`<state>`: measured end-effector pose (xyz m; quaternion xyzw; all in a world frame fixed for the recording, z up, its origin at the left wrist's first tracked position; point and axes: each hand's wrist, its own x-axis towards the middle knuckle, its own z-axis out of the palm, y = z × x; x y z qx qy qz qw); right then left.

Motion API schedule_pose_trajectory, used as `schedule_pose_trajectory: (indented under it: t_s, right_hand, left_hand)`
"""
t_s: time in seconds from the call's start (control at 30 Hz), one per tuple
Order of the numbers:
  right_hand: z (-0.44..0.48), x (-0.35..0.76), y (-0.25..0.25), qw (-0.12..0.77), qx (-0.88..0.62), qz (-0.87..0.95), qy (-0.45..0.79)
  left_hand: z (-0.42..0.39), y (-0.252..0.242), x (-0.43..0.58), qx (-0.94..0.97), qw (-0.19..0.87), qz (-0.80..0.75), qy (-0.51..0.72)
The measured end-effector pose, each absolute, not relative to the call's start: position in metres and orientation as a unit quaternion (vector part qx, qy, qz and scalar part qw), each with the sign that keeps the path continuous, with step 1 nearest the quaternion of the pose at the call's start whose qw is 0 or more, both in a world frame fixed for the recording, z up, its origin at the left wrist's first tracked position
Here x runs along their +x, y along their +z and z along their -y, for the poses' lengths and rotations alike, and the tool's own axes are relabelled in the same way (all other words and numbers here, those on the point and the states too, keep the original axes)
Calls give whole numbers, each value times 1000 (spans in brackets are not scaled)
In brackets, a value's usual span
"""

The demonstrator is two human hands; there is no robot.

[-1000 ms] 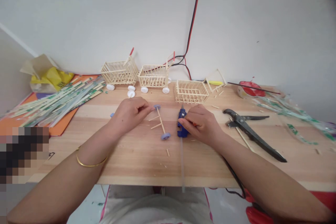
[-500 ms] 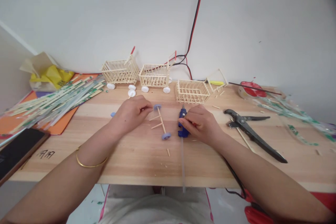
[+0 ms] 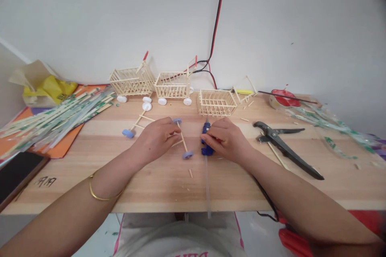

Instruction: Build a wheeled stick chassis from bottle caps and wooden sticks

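Observation:
My left hand (image 3: pixel 158 138) is closed, its thumb and fingertips pinched at a thin wooden axle (image 3: pixel 183 138) with a blue-grey wheel at each end. Those fingers hide part of the axle's short side sticks. My right hand (image 3: pixel 226 138) is wrapped around a blue glue gun (image 3: pixel 207 128), which lies with its nozzle pointing away from me. From its back end a clear glue stick (image 3: pixel 207 184) runs toward the table edge. Left of my left hand lies another stick frame (image 3: pixel 137 122) with a blue wheel and a white wheel.
Two small stick carts (image 3: pixel 132 82) with white wheels stand by the wall, beside a wheel-less stick basket (image 3: pixel 217 102). Black cutting pliers (image 3: pixel 286 148) lie to the right. Wrapped sticks (image 3: pixel 69 112) and a phone (image 3: pixel 21 174) are at left; a red-lined bowl (image 3: pixel 283 99) is at back right.
My left hand has shifted right and down onto the axle, uncovering more of the stick frame behind it. My right hand stays on the glue gun. The view has turned slightly.

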<state>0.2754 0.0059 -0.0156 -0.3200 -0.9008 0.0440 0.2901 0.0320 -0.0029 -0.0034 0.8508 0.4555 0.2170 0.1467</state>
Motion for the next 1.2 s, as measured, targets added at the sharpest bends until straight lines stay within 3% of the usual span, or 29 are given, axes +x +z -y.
schedule_pose_trajectory:
  t_s: [0.6,0.9,1.2]
  right_hand:
    - [-5,275,-15,269,-316,908,63]
    - [12,261,-10,142,-254,952,90]
    - [17,257,-11,88,-251,960,81]
  left_hand:
    - [9,-9,39,836,95,-512,173]
    - [9,-6,40,831,116,-515,174]
    - [11,-5,41,827,119,-534,133]
